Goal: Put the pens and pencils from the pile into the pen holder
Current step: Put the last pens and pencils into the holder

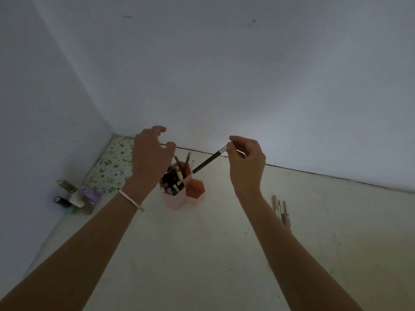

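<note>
Pinches one dark pen [206, 161] by its pale upper end with the curled thumb and fingers of the right hand [246, 167], above and to the right of the pen holder [175, 202]; slants the dark lower tip down to just over the holder's rim, not yet inside. Hovers the left hand [150, 158] above the holder's left side, fingers loosely bent and spread, gripping nothing. Wears one thin pale bracelet [131, 199] on the left wrist, just left of the holder. Shows three hexagonal cells in the holder: one pink at the front packed with pens, one orange to the right with contents too dim to make out, one behind with two or three sticks poking up. Has a small pile [281, 213] of pens, three or perhaps four, flat on the table [202, 254] well to the right of the holder, partly hidden by the right forearm. Has a cluster of bottles [75, 197], about five but too dim to count surely, well left of the holder, and one floral cloth [112, 167] behind and left of it.
</note>
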Available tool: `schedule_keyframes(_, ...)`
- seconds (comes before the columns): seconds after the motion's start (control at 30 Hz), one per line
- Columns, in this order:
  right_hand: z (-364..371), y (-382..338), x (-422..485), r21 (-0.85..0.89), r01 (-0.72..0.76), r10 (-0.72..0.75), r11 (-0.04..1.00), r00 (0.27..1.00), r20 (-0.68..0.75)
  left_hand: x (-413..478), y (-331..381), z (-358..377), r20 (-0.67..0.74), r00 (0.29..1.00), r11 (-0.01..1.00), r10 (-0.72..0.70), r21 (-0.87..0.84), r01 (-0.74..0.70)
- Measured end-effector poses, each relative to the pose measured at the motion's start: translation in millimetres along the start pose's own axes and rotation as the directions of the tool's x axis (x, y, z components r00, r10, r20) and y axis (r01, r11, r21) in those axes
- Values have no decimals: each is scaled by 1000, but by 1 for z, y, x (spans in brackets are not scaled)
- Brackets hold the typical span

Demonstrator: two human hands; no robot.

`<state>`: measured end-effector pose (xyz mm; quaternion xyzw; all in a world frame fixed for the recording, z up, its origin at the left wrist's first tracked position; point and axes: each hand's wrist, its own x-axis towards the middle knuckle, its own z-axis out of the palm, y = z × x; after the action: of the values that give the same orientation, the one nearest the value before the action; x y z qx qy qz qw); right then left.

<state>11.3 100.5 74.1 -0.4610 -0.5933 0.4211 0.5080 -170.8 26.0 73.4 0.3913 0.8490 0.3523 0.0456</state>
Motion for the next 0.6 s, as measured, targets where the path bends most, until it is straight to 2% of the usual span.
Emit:
schedule_keyframes(0.07, 18, 3, -5, -56, 111, -107, 992, 993, 56, 1, 4, -12, -101, 995, 996, 5, -92, -14)
schedule_keyframes(0.17, 43, 13, -11, -184, 279, -229, 942, 940, 253, 0, 14, -29, -122, 993, 975, -3, -219, -24)
schedule_keyframes(0.23, 53, 21, -16, -256, 337, -200, 906, 874, 443, -1, 24, -36, -124, 992, 964, -13, -264, -20)
schedule_keyframes(0.3, 54, 24, -23, -277, 310, -110, 909, 822, 559, -4, 34, -38, -126, 992, 957, -7, -290, -30)
schedule_keyframes(0.37, 43, 22, -22, -221, 217, -78, 951, 859, 507, -10, 46, -34, -139, 990, 945, 10, -324, -55)
schedule_keyframes(0.47, 5, 14, 0, -169, 121, -83, 978, 973, 215, -36, 74, -7, -111, 990, 930, 82, -349, -116)
schedule_keyframes(0.53, -29, 11, 16, -156, 35, -23, 987, 997, 75, -63, 94, 27, 67, 993, 951, 99, -301, -75)
schedule_keyframes(0.6, -63, 11, 23, -157, -33, 36, 987, 999, 17, -95, 106, 70, 372, 927, 992, 58, -124, -12)
